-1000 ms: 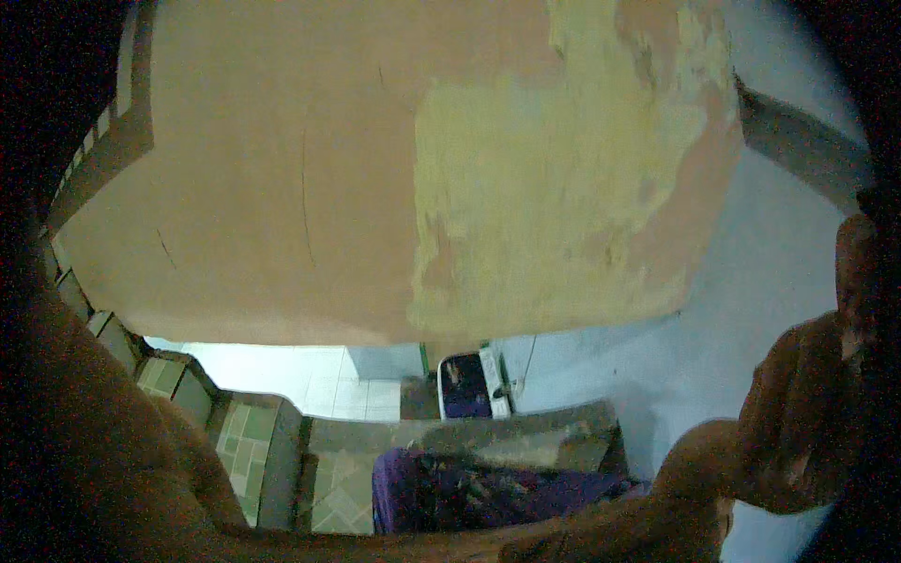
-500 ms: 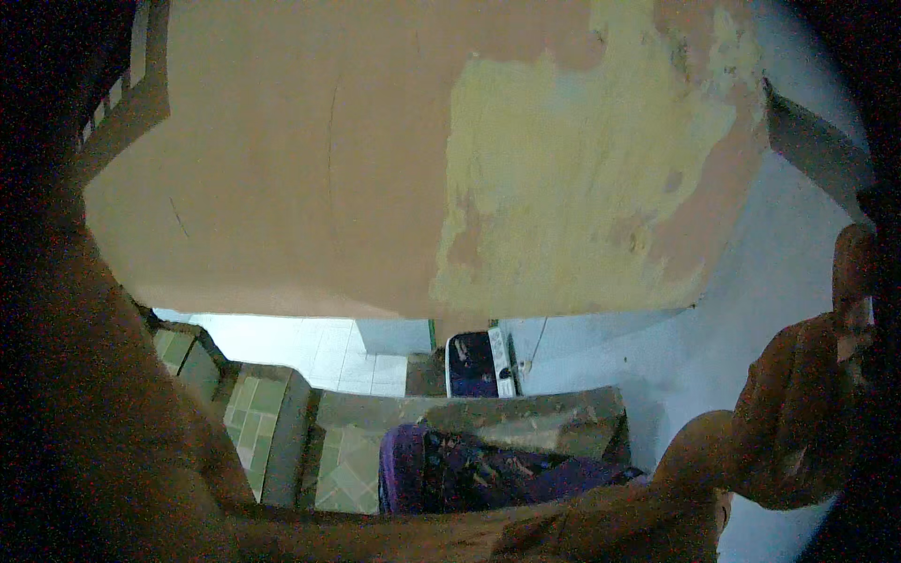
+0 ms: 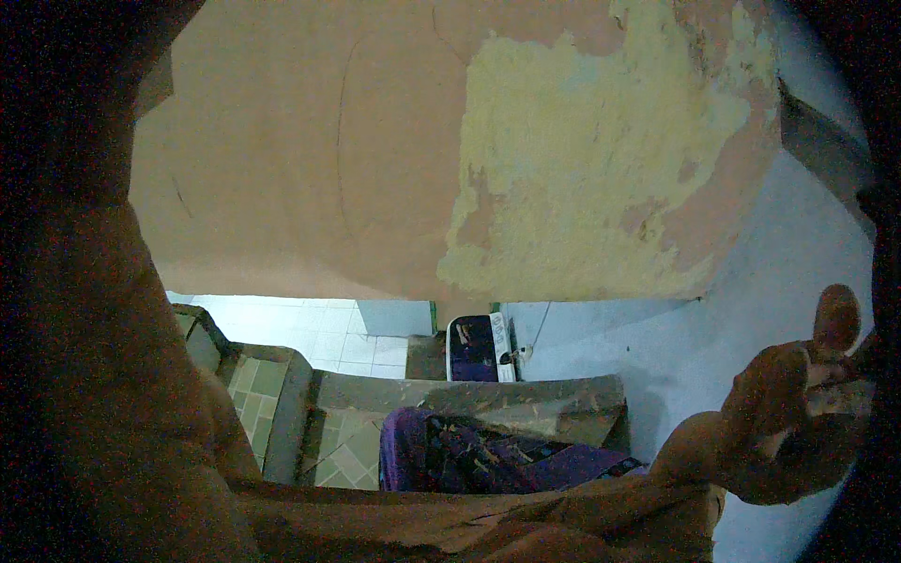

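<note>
Fingers of the right hand look curled, one digit raised; whether they close on anything I cannot tell. The left hand cannot be made out. Left of the right wrist, purple patterned cloth shows in front of tiled steps; it looks soft, light and limp, probably easiest to gather by its rounded left fold. Hard stair edges lie left of it and beyond. Pale blue wall flanks the hand; below a peeling wall's lower edge, a gap opens onto white floor.
</note>
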Available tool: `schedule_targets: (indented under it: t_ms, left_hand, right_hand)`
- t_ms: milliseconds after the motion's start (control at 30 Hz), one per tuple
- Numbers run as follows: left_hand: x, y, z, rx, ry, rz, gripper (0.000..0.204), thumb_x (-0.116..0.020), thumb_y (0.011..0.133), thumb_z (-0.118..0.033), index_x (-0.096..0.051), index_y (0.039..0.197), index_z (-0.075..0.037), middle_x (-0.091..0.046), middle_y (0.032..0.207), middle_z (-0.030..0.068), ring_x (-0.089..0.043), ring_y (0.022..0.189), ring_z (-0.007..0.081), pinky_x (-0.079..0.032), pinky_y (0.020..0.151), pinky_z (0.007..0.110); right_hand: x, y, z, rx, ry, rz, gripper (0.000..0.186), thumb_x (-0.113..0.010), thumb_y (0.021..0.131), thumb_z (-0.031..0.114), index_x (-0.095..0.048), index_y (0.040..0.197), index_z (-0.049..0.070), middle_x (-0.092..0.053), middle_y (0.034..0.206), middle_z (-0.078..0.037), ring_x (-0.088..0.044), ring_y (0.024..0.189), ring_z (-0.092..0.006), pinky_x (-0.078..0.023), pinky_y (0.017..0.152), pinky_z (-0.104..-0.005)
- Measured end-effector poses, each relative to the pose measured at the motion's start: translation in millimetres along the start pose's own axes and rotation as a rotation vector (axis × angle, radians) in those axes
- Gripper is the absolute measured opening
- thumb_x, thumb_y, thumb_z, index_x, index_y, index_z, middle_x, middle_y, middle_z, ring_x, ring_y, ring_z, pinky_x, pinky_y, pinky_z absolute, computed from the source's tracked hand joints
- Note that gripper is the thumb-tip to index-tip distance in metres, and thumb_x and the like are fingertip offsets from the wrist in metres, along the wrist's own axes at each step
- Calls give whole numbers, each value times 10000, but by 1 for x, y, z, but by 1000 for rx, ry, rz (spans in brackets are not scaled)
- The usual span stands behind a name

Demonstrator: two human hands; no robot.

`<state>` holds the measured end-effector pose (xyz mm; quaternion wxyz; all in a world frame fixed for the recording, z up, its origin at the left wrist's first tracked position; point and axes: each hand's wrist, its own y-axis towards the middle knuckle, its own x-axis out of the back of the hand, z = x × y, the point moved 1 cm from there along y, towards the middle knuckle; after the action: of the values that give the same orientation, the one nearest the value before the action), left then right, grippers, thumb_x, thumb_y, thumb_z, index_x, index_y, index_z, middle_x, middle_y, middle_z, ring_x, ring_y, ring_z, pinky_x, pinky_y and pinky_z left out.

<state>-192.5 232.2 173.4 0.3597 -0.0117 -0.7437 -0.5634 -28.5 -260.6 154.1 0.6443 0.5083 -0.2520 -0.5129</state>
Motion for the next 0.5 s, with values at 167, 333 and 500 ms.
schedule_targets:
  t_ms: [167, 333, 500]
  left_hand:
    - [-5, 1, 3, -1, -15, -40, 450, -579, 876, -197, -489, 1260, 20, -502, 1272, 191, -455, 1202, 320, -318, 1045, 412]
    - [-3, 6, -9, -49, -31, -177, 469, -580, 872, -198, -478, 1273, 22, -491, 1289, 198, -446, 1223, 330, -309, 1059, 419]
    - [2, 16, -63, -304, -220, -603, 488, -582, 868, -199, -466, 1286, 25, -480, 1307, 205, -436, 1245, 340, -299, 1074, 427]
  right_hand:
    - [-22, -8, -13, -121, -14, 52, 785, -607, 883, 486, -305, 1391, -32, -510, 616, -38, -357, 369, -48, -255, 309, -210]
    - [-33, -25, -46, -419, -28, 150, 735, -614, 880, 477, -333, 1352, -12, -515, 637, -32, -387, 405, -57, -273, 339, -214]
    - [-41, -59, -85, -841, 366, 17, 374, -547, 938, 348, -464, 1203, 97, -490, 686, -9, -455, 506, -86, -335, 419, -226]
